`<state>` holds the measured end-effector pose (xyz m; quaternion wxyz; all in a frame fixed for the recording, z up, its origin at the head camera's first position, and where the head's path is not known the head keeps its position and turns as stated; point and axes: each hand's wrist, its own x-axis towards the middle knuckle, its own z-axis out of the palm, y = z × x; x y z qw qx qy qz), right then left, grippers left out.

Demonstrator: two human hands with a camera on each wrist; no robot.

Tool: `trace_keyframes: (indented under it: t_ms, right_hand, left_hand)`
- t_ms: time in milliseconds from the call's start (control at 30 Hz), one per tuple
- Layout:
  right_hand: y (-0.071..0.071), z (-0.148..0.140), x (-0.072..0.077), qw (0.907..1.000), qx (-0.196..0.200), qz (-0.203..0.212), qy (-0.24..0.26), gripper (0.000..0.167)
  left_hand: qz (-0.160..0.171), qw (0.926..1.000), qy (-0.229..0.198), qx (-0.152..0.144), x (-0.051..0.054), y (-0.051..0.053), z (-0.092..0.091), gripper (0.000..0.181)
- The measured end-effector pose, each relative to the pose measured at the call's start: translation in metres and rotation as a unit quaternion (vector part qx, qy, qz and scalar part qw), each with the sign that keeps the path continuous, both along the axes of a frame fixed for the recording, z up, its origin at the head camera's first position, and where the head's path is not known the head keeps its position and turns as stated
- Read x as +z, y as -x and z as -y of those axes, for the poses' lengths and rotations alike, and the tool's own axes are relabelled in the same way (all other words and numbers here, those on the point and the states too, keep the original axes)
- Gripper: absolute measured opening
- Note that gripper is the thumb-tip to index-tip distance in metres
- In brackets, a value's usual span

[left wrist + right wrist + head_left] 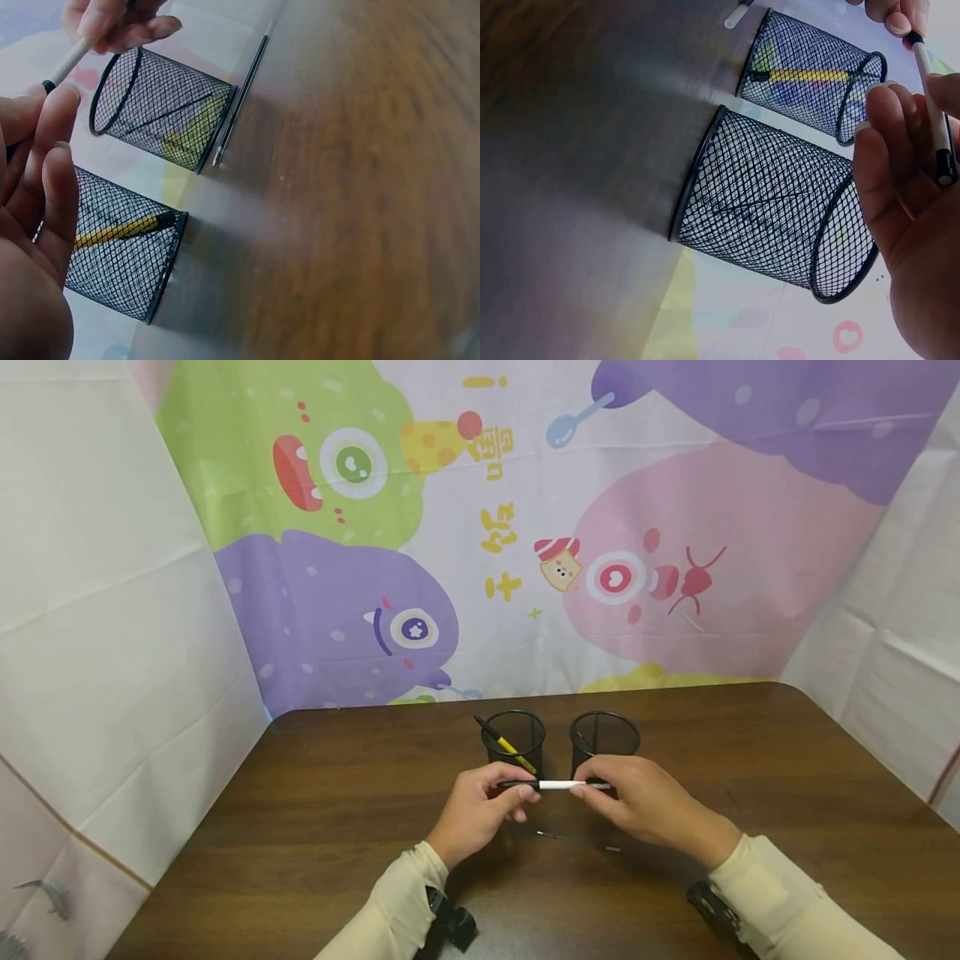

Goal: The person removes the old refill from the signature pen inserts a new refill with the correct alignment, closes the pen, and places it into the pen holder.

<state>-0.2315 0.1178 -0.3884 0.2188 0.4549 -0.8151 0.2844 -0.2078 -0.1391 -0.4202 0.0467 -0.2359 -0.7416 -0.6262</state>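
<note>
A white pen with black ends (558, 785) is held level above the table between both hands. My left hand (476, 810) pinches its black left part between thumb and fingers. With thumb and fingertips, my right hand (645, 797) grips the other end, which shows a black tip in the right wrist view. Below the hands, a thin pen refill (577, 841) lies on the table, dark along its length in the left wrist view (244, 97). Behind the left hand stands a black mesh pen cup (531, 731) containing a yellow and black pen (507, 745).
A second black mesh pen cup (757, 195) stands behind the right hand, with a thin dark line visible through its mesh. The brown wooden table (337, 827) reaches back to a cartoon-printed cloth (517, 652). White cloth walls (127, 568) flank both sides.
</note>
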Motion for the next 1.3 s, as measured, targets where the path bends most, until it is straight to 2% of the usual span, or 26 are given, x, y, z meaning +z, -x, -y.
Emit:
trace_keyframes:
  t_ms: [333,467,600,833,1100,1300]
  right_hand:
    - [0.0008,-0.0014,-0.0008,0.9997,-0.001,0.019,-0.016,0.010]
    - [0.0005,-0.0015,-0.0003,0.9995,-0.006,0.029,-0.012,0.020]
    - [-0.0005,0.0002,0.0011,0.9998,0.001,0.021,-0.006,0.026]
    - [-0.0028,0.0029,0.0011,1.0000,0.007,-0.006,-0.002,0.023]
    - [-0.0038,0.0039,0.0007,0.9998,0.000,0.014,-0.011,0.016]
    - [-0.0039,0.0038,-0.0001,0.9995,-0.003,0.010,-0.028,0.014]
  left_hand:
    - [0.000,1.0000,-0.006,-0.004,-0.0002,0.0008,-0.0007,0.013]
    - [0.000,0.9999,-0.005,-0.010,0.0001,0.0006,-0.0014,0.013]
    - [-0.002,0.9998,-0.004,-0.019,0.0009,0.0002,-0.0027,0.013]
    - [0.001,0.9997,-0.007,-0.022,0.0008,-0.0005,-0.0033,0.013]
    - [-0.004,0.9995,-0.016,-0.027,0.0008,-0.0013,-0.0026,0.015]
    - [-0.001,0.9994,-0.019,-0.030,0.0009,-0.0015,-0.0036,0.014]
